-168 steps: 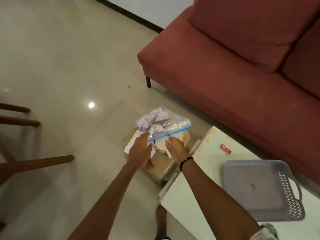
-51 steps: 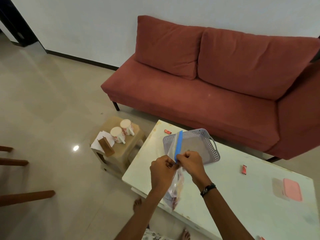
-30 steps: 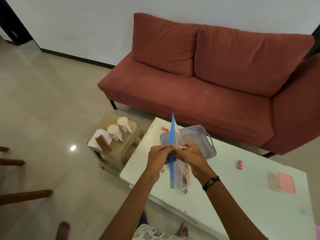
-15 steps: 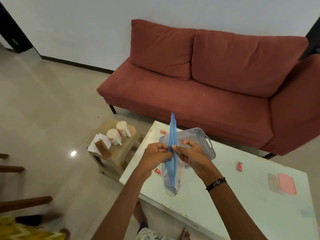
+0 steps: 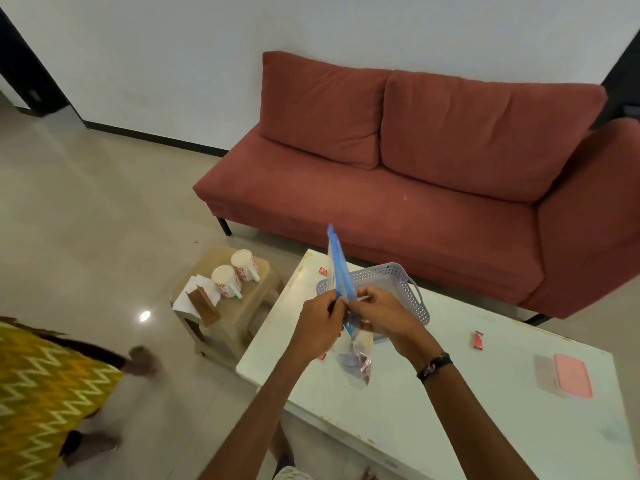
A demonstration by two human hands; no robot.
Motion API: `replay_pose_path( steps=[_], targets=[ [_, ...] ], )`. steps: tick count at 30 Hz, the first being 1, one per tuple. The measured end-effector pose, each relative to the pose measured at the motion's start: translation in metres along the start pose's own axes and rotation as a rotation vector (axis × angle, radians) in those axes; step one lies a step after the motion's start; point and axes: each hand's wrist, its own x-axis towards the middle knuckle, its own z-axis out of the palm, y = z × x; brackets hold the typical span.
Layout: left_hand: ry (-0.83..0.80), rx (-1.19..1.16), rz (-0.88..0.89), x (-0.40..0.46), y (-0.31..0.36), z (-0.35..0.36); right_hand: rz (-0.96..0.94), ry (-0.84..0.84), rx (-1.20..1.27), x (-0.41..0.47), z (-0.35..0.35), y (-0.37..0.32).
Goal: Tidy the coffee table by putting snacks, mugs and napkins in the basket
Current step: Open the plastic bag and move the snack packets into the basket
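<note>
Overhead, a crinkled clear plastic zip bag with a blue strip is pinched by the fingers of both hands, perforated grey basket just beyond.

Two bare forearms reach forward from the bottom of the view, with no sleeves on either. The right hand has a dark braided band around its wrist with a small pale knot or bead; the left hand wears nothing. A strip of pale patterned fabric shows at the bottom edge between the arms.
</note>
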Motion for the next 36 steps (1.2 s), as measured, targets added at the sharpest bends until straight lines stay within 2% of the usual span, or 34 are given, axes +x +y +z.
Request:
replay_pose_path(
  steps=[5,8,10,12,14,17,20,22,28,36],
  targets=[
    [0.008,0.033,-0.029,0.003,-0.003,0.003,0.018,-0.166,-0.360,-0.011,-0.004,-0.006],
    [-0.042,-0.010,-0.116,0.005,-0.002,0.003,-0.157,-0.113,-0.507,-0.013,-0.001,-0.004],
    [-0.152,-0.106,-0.218,0.005,0.002,0.000,-0.252,-0.030,-0.535,-0.011,0.001,0.002],
    [-0.270,-0.181,-0.323,0.002,0.006,-0.001,-0.295,0.008,-0.534,-0.010,0.001,0.005],
    [-0.318,-0.234,-0.354,0.001,0.006,-0.002,-0.304,0.011,-0.520,-0.009,0.001,0.005],
    [-0.292,-0.263,-0.296,0.001,0.004,-0.002,-0.217,-0.006,-0.434,-0.011,0.001,0.004],
    [-0.264,-0.248,-0.235,0.001,0.002,-0.002,-0.084,-0.104,-0.340,-0.011,-0.003,0.004],
    [-0.271,-0.256,-0.221,0.000,0.001,-0.003,-0.079,-0.153,-0.304,-0.011,-0.005,0.004],
    [-0.190,-0.376,-0.265,-0.005,0.002,0.006,-0.201,0.076,-0.316,-0.016,0.009,0.012],
    [-0.111,-0.278,-0.296,-0.005,0.000,0.014,-0.215,0.220,-0.320,-0.014,0.019,0.025]
  ],
)
